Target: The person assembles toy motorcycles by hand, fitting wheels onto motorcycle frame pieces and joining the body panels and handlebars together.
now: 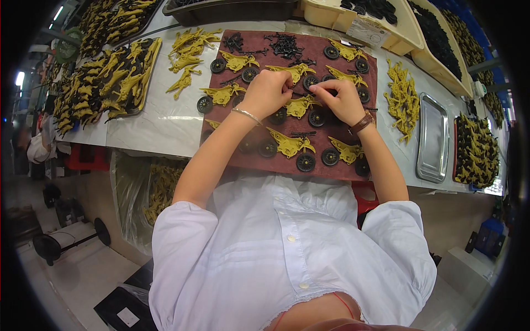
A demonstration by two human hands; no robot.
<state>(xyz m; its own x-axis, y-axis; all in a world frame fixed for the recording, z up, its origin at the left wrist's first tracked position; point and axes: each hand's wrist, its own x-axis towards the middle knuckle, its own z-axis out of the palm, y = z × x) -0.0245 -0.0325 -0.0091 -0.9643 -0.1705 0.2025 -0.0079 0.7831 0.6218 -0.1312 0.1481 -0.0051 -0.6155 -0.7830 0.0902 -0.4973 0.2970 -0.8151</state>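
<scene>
Several yellow toy motorcycle bodies (290,143), many flanked by black wheels (306,161), lie in loose rows on a maroon mat (254,37) at a crowded workbench. Over the middle of the mat, the person's left hand (269,91) curls its fingers inward beside an upper yellow body, while the right hand (340,100) brings thumb and forefinger close together near a wheel; whether either grips a part cannot be told.

Small black parts (284,46) sit heaped at the mat's far edge. On the pale tabletop (135,129), loose yellow pieces lie in piles to the left (186,52) and right (403,99), the latter just beside a shiny metal tray (432,138). Layered yellow and black pieces (110,77) crowd the table's left side. Cream bins (326,18) of black parts line the far right, near a dark bin (232,13). Below, a clear plastic bag (128,193) holds more yellow pieces above a pale floor (77,281), where a black bar with round ends (74,243) is visible. Tube lights (57,13) shine at upper left.
</scene>
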